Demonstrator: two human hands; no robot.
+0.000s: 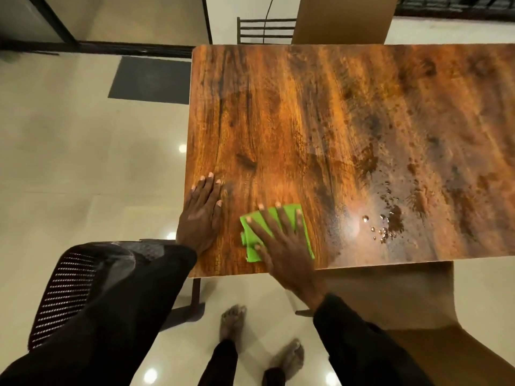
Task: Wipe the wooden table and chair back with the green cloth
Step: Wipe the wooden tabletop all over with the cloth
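The wooden table [320, 112] has a dark-grained brown top and fills the middle and right of the head view. A folded green cloth [303, 232] lies flat near the table's front left corner. My right hand [281, 240] presses down on the cloth with its fingers spread. Left of it, my left hand [199, 215] rests flat on the bare wood at the table's left edge, holding nothing. To the right of the cloth, water droplets [386, 227] and wet patches glisten on the surface. A black mesh chair back [64, 291] stands at the lower left, partly hidden by my left sleeve.
A dark slatted chair [264, 30] stands beyond the table's far edge, beside a brown cardboard box [342, 18]. A grey mat [150, 79] lies on the glossy tiled floor to the left. My bare feet [234, 324] stand in front of the table, near its black leg [195, 296].
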